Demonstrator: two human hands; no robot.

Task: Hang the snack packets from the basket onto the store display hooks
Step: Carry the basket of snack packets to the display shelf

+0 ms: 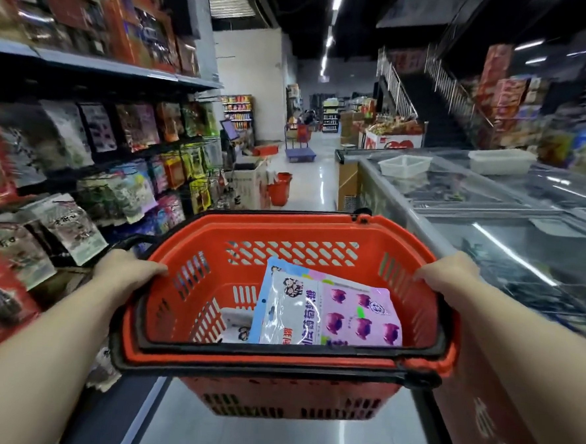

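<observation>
Red plastic basket [289,311] hangs in mid-air, the left hand [129,270] clamped on its rim at 9 o'clock and the right hand [448,276] at 3 o'clock. Snack packets [327,309] lie loose inside, a purple-and-white one on top. Tilting the basket could slide them out; hanging packets [68,228] at 9 o'clock could snag its rim. Chinese print on the top packet is legible only in part.
</observation>
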